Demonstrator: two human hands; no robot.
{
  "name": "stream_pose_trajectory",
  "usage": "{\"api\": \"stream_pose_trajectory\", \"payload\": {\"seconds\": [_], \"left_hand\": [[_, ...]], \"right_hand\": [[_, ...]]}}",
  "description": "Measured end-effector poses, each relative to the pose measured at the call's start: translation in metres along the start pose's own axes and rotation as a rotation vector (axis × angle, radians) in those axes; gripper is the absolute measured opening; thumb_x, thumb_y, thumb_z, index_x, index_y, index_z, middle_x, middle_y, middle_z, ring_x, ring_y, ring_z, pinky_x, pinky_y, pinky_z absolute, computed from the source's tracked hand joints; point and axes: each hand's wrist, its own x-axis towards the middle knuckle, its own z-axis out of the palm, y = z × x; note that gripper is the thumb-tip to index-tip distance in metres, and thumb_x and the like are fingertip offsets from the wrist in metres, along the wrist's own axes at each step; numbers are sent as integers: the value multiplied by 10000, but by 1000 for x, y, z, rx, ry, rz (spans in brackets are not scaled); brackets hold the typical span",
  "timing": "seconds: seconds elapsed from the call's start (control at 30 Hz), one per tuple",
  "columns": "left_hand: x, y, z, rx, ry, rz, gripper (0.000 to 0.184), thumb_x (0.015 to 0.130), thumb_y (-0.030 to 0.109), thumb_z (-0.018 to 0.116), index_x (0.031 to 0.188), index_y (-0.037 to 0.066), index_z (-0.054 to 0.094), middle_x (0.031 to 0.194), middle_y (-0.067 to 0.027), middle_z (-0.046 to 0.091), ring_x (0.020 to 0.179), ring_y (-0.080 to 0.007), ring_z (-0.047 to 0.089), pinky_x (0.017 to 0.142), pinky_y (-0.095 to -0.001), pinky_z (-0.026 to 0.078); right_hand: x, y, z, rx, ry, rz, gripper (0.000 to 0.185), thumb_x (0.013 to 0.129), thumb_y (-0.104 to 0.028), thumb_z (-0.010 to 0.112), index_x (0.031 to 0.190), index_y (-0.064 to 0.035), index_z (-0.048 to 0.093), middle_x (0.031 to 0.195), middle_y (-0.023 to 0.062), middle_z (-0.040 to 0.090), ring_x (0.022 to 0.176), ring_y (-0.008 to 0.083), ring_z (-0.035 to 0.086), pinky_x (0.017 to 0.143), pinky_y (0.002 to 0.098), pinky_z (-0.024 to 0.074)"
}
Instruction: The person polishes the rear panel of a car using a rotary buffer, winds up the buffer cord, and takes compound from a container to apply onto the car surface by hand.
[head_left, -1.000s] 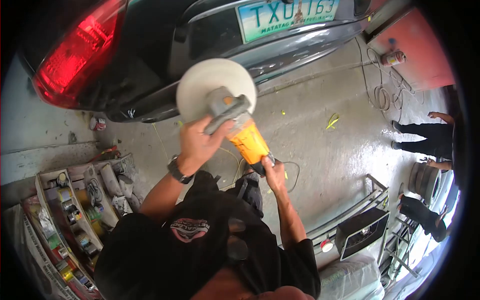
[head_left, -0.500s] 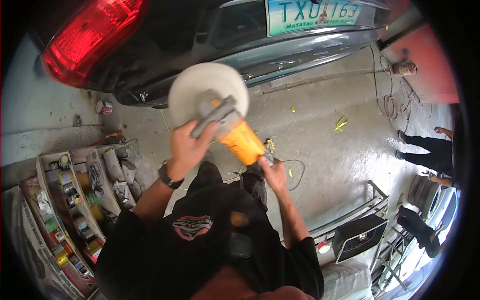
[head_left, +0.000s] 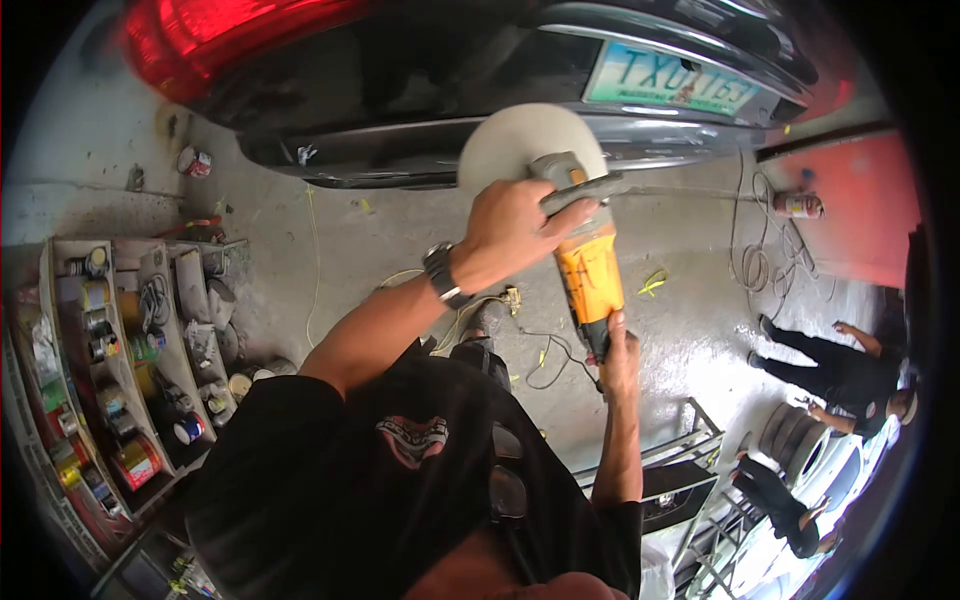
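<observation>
A yellow and grey power polisher (head_left: pixel 590 275) with a round white pad (head_left: pixel 530 145) is held in both hands. My left hand (head_left: pixel 505 232) is wrapped round the grey front handle beside the pad, and a dark watch is on that wrist. My right hand (head_left: pixel 620 358) grips the black rear end of the tool. The pad is at the lower part of the dark car bumper (head_left: pixel 400 150); whether it touches the bumper cannot be made out. A licence plate (head_left: pixel 670 78) is to the right of the pad, and a red tail light (head_left: pixel 215 40) is at the upper left.
Shelves (head_left: pixel 165 350) with cans stand at the left. A cord (head_left: pixel 548 372) lies on the floor near my feet. A coiled hose (head_left: pixel 757 262) and a red cylinder (head_left: pixel 797 205) are at the right. Two people are farther right, near stacked tyres (head_left: pixel 795 440) and a metal frame.
The polisher and both hands have moved right along the bumper, and the tool has turned more upright. The view has also shifted, with the tail light now higher.
</observation>
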Motion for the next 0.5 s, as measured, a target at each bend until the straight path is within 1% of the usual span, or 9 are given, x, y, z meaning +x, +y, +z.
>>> {"api": "stream_pose_trajectory", "payload": {"seconds": [0.03,0.13,0.17,0.2,0.27,0.3,0.37,0.47,0.5], "left_hand": [[-12,-7,-12,4,71,33,340,883,353,732,1020,42,746,721,-154,699,609,-267,680,573,-334,503],[-49,-34,-53,-28,142,-28,306,882,310,740,1034,45,745,750,-159,710,640,-255,696,603,-326,515],[-60,-40,-67,-81,217,11,259,881,265,752,959,18,737,680,-140,683,577,-161,645,561,-318,491],[-72,-48,-81,-100,253,1,255,883,260,754,915,9,721,645,-120,648,564,-132,597,539,-310,468],[-94,-67,-106,-146,313,-14,274,887,250,756,826,-9,689,575,-81,580,537,-73,500,495,-293,422],[-102,-75,-119,-129,331,-31,268,884,257,757,843,-1,700,599,-99,605,533,-108,542,497,-304,437],[-121,-90,-142,-98,362,-73,262,876,272,759,876,13,721,646,-136,655,525,-176,626,499,-324,465],[-136,-108,-169,-99,374,-136,274,876,260,765,833,-2,696,610,-124,625,510,-116,555,488,-312,442],[-139,-112,-175,-100,429,-97,322,884,270,762,771,-11,652,564,-80,570,520,-71,476,470,-295,402]], "right_hand": [[-2,2,14,44,-21,-25,812,915,-719,481,864,74,646,670,98,596,518,155,560,460,284,475],[-11,2,57,-25,-108,-95,779,921,-699,496,865,62,649,699,95,615,548,146,568,459,283,471],[-13,3,69,1,-123,-104,694,898,-650,593,840,37,670,657,49,568,573,125,575,474,285,511],[-19,-4,84,-14,-118,-128,672,894,-642,608,773,17,662,610,36,555,550,114,566,464,291,484],[-21,-2,111,-123,-139,-153,656,891,-641,613,744,-3,660,567,21,544,530,109,561,458,293,459],[-30,-11,126,-141,-153,-138,667,873,-653,623,745,1,668,539,29,541,540,129,583,481,328,464],[-34,-12,154,-221,-180,-180,664,888,-642,609,755,7,649,580,22,547,535,120,564,469,313,461],[-34,-11,186,-347,-167,-207,675,887,-649,597,746,9,648,577,32,552,516,131,568,477,319,462],[-28,-6,193,-412,-162,-217,682,882,-657,596,752,10,654,574,41,557,512,135,572,480,320,464]]}}
